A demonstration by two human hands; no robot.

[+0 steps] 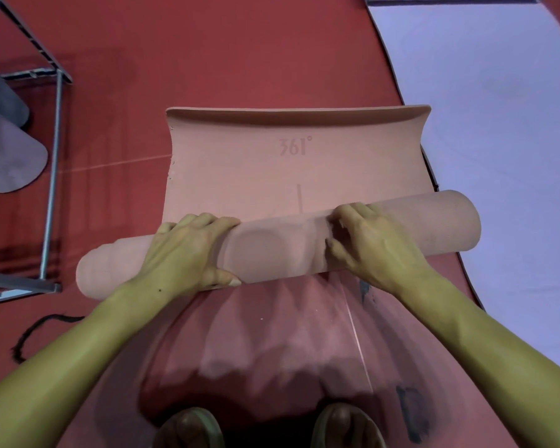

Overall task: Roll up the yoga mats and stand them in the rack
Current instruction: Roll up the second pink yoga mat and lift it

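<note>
Feet (269, 428) at six o'clock on red floor (207, 53). Just beyond, both hands lie on top of the rolled part of a pink mat (291, 163): left hand (188, 250) fingers curled over the roll, thumb against its near side; right hand (372, 240) likewise curled over it. Flat remainder of mat, far edge curling up, runs toward twelve o'clock; metal rack (50, 176) holding rolled mats (7, 150) at nine to ten o'clock; pale floor covering (498, 108) at two o'clock.

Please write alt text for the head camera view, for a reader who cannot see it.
Two bare hands, left hand and right hand, grip a mostly rolled pink foam yoga mat on a red floor, its far end curling up. A grey metal rack holding rolled mats stands at left.
</note>
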